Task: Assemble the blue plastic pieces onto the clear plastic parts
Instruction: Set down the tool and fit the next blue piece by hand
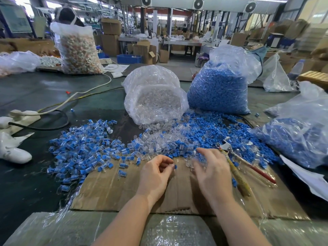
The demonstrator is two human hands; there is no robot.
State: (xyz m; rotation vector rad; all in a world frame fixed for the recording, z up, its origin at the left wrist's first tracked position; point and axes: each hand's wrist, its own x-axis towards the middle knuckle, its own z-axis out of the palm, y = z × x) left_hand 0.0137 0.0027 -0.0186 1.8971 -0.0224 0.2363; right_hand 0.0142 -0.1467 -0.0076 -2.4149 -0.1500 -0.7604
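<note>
Sitting at a dark green worktable [44, 89] in a crowded workshop, looking down at two bare forearms reaching forward. Standing at the far side of the work area: a tall clear plastic bag packed with small blue plastic pieces [219, 89] on the right, and beside it, to its left, a clear bag of transparent plastic parts [154, 102] tipped toward the viewer and spilling. Lying on the far right, another crinkled bag of blue pieces [300, 139]. Spreading across the left, a broad heap of finished blue-and-clear assemblies [83, 146]. Lying flat under the wrists, a sheet of brown corrugated cardboard [113, 190], its near half offering bare room for moving. Mixing along the cardboard's far edge, a loose drift of clear parts and blue pieces [165, 141], just ahead of both hands. Resting diagonally just right of the right hand, red-handled pliers [248, 164].

Curling beside the centre, the left hand [156, 174], thumb and forefinger pinching one tiny blue plastic piece [175, 166] that pokes rightward from the fingertips. Hovering just to its right, the right hand [211, 171], blurred, fingers loosely spread over scattered clear parts; gripping anything or not, impossible to tell. Likely next: picking a clear part, nearer the right hand, then bringing the two hands together across the small gap. Long axis of the blue piece too small to judge.
</note>
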